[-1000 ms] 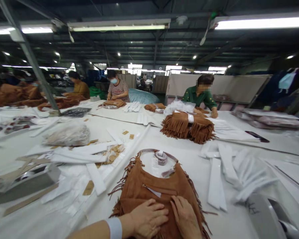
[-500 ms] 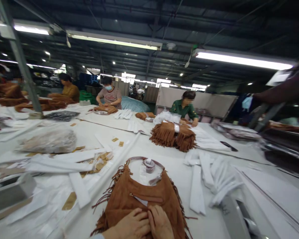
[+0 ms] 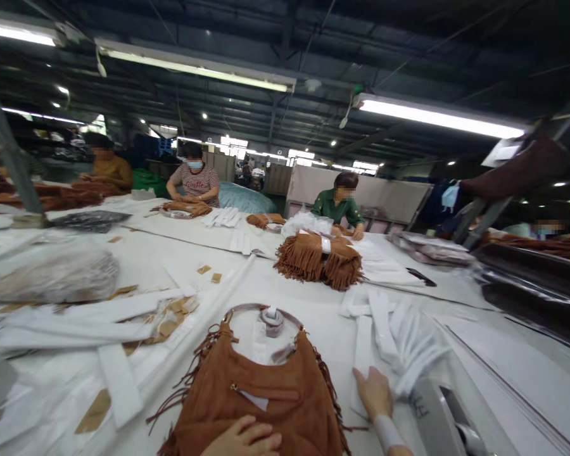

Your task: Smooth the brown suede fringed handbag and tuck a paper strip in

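A brown suede-like handbag (image 3: 266, 418) with fringed sides lies flat in front of me, its handle (image 3: 244, 308) curving away from me. A white tag hangs by the zip pocket (image 3: 272, 392). My left hand (image 3: 247, 438) rests on the lower part of the bag, fingers stretched out and slightly apart. Off the bag to the right, my right hand (image 3: 376, 391) reaches over a white strip (image 3: 362, 345), touching its near part with thumb and fingers apart. A rolled strap (image 3: 272, 321) in a wrap lies inside the handle's loop.
More white strips (image 3: 415, 342) and a grey box (image 3: 444, 421) lie to the right. Strips, brown tags (image 3: 175, 316) and a plastic-wrapped bundle (image 3: 59, 275) cover the left. Stacked fringed bags (image 3: 320, 256) stand ahead. Across the table, co-workers handle brown bags.
My right hand has left the bag and moved right to the white strips. My left hand stays on the bag. The view has shifted slightly to the right.
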Motion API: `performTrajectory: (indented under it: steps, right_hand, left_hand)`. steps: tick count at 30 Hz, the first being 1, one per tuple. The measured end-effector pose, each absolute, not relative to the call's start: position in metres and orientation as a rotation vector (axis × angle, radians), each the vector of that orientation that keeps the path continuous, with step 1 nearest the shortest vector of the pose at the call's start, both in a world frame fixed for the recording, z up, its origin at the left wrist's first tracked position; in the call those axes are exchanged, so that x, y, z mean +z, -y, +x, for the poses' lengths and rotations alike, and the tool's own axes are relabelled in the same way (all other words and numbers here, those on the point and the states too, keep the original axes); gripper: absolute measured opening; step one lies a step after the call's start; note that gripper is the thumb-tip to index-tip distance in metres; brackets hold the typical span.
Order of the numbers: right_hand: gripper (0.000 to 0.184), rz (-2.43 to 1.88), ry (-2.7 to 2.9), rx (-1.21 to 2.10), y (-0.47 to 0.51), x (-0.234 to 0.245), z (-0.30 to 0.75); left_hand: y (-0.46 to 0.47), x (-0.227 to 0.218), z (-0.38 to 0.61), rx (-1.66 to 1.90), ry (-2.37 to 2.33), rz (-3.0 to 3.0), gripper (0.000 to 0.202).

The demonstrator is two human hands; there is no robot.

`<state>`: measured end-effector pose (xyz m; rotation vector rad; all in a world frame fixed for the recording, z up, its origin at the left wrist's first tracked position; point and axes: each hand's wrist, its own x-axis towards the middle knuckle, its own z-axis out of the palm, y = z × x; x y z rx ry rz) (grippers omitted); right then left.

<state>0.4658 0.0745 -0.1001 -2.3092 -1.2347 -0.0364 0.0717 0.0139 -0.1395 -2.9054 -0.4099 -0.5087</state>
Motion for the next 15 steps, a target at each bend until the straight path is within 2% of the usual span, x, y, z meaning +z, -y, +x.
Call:
performTrajectory:
  steps: [5,9,12,15]
  right_hand:
    - [0.055,-2.363,1.252,0.161,-0.077,-0.093,0.473]
    - [0.063,-2.289,1.258,0.156,-0.059,-0.069,0.472]
    - [0.063,-2.131,1.368,0.223,-0.035,-0.049,0.449]
    - [0.055,-1.798,1.675,0.552,-0.014,-0.032,0.407]
  left_hand:
    - [-0.001,-0.114,0.063,-0.43,0.581,-3.134,0.045]
    - [0.003,-0.107,0.06,-0.415,0.667,-3.291,0.047]
    - [0.001,-0.109,0.061,-0.441,0.787,-3.399,0.045]
    - [-0.004,-0.111,0.064,-0.557,1.016,-3.458,0.05]
